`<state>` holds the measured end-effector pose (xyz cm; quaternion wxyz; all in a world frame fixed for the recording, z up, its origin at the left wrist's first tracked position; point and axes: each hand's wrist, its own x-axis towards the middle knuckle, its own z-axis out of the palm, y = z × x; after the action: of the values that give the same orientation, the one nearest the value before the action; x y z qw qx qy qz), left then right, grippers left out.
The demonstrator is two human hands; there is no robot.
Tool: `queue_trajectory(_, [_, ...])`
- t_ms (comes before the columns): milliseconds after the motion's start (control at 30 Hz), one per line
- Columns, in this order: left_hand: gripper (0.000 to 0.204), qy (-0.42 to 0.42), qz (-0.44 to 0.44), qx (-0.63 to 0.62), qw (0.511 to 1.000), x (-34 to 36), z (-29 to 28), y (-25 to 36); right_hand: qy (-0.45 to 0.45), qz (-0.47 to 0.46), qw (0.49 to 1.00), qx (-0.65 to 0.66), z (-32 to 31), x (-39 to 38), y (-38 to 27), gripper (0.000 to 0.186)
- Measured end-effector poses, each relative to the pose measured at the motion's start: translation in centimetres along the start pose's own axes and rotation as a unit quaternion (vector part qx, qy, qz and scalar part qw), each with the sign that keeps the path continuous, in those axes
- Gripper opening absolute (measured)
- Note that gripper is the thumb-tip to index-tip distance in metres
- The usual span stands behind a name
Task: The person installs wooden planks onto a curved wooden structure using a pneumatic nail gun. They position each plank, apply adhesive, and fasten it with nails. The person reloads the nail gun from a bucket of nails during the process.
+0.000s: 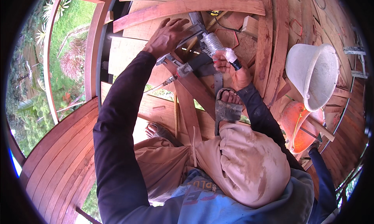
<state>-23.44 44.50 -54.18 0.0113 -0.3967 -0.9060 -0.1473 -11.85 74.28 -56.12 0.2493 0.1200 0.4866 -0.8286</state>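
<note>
A nail gun point(212, 44) with a silver, tape-wrapped body and a dark handle lies across wooden boards in front of me. A hose fitting point(169, 80) joins its lower end. My left hand point(167, 36) is over the gun's long metal magazine, its fingers stretched out and slightly spread. Close beside the silver body is my right hand point(233, 70), with its fingers curled in. White wrapping with a black band covers one of its digits. What those fingers hold, if anything, cannot be made out. My sandalled foot point(229, 97) stands just below the gun.
A curved reddish plank point(191, 9) lies beyond my hands. Long boards point(269, 41) run along the right. A whitish bucket point(311, 74) and an orange container point(300, 126) stand farther right. A tape measure point(214, 13) lies near the plank. Open framing point(93, 49) overlooks greenery at left.
</note>
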Motion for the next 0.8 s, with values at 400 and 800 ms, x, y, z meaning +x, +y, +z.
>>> queue_trajectory(400, [0.040,-0.030,0.017,0.040,0.999,0.0,-0.2,-0.3,0.009,-0.003,1.000,-0.005,0.1,0.1,0.0,0.052])
queue_trajectory(800, [0.038,-0.003,-0.017,0.033,0.999,-0.2,0.1,0.5,0.001,-0.019,1.000,-0.008,0.2,-0.1,0.2,0.050])
